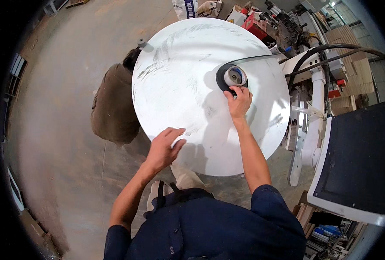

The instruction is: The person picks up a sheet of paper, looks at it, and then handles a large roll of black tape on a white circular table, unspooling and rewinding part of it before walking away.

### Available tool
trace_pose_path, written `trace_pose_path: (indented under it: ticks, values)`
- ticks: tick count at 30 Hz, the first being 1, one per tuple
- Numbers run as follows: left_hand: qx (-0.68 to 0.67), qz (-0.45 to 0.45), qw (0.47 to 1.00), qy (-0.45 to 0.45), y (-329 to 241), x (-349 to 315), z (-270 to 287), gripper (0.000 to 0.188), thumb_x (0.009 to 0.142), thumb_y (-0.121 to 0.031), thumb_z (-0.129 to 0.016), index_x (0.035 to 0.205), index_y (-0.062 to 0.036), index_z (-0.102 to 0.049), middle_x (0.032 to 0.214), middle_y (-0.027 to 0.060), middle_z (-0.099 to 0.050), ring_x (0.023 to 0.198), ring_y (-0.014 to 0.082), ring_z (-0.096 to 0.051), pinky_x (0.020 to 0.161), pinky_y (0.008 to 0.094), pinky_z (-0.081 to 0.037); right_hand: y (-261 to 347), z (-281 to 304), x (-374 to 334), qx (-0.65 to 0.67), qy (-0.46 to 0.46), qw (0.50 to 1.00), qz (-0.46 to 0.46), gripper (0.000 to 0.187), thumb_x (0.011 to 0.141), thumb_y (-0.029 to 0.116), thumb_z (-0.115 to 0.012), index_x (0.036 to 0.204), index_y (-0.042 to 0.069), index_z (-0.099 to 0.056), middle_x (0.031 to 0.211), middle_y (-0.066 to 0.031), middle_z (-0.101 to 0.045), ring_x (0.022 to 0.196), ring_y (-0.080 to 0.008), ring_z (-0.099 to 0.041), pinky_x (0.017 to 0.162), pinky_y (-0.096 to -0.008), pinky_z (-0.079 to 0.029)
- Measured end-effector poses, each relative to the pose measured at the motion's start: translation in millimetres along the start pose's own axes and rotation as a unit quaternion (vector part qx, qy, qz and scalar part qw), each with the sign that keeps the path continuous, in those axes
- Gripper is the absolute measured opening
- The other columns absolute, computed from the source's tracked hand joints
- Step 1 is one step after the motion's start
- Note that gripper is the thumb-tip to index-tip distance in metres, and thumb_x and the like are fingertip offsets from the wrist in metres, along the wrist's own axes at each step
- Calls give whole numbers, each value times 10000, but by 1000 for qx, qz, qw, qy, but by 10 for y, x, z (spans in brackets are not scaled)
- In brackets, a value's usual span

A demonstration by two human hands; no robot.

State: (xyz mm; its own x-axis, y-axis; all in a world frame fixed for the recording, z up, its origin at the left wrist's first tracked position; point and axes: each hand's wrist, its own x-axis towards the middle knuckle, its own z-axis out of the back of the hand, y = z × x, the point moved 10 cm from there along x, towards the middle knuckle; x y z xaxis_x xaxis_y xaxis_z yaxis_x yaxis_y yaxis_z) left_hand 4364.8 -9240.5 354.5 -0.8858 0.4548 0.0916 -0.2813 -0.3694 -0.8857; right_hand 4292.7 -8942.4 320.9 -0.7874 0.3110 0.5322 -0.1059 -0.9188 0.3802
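Observation:
A round white table (179,99) with dark smears is before me. Toward its right side lies a roll of dark edge banding (220,79), wound around a pale ring-shaped core (236,76). From the roll a thin dark strip (255,57) runs right to the machine. My right hand (239,103) has its thumb and fingers closed on the near edge of the roll. Over the table's near left edge, my left hand (164,147) is held with thumb and fingers apart, nothing in it.
A white machine arm (303,65) with thick black cables (331,48) stands at the right, above a large dark panel (357,156) in a white frame. A brown-covered stool or sack-like object (114,106) is left of the table. Bags (186,8) and a red box (255,26) stand behind.

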Motion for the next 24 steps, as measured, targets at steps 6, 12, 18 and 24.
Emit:
trace_pose_path:
  ticks: [6, 12, 18, 24]
  values:
    - [11, -33, 998, 60, -87, 223, -512, 288, 831, -98, -652, 1105, -22, -604, 942, 161, -635, 865, 320, -625, 748, 371, -503, -11, 71, -26, -2, -23, 1000, 13, 296, 653, 232, -782, 917, 187, -655, 1004, -50, -533, 990, -292, -486, 865, -441, -400]
    - [-35, 22, 998, 55, -35, -202, -289, 269, 827, -89, -658, 1081, -14, -609, 922, 149, -635, 813, 308, -632, 699, 362, -508, 58, 120, -33, 9, -8, 1000, 4, 288, 719, 170, -718, 997, 128, -653, 1041, -95, -543, 1043, -306, -482, 914, -431, -394]
    - [-49, 39, 998, 9, 254, -910, 315, 255, 850, -83, -629, 1097, -23, -605, 949, 145, -620, 837, 299, -623, 718, 360, -493, 292, 342, -599, 18, 28, 999, 22, 321, 789, 111, -676, 1091, 23, -610, 1152, -163, -576, 1105, -318, -512, 967, -413, -384]
    - [-107, 115, 983, -96, 1081, -1870, 638, 238, 849, -171, -628, 1048, -40, -624, 913, 149, -620, 845, 339, -598, 721, 394, -484, 1319, 569, -1640, 85, 182, 979, -38, 305, 813, 55, -639, 1113, 9, -602, 1164, -147, -571, 1112, -301, -523, 950, -389, -414]
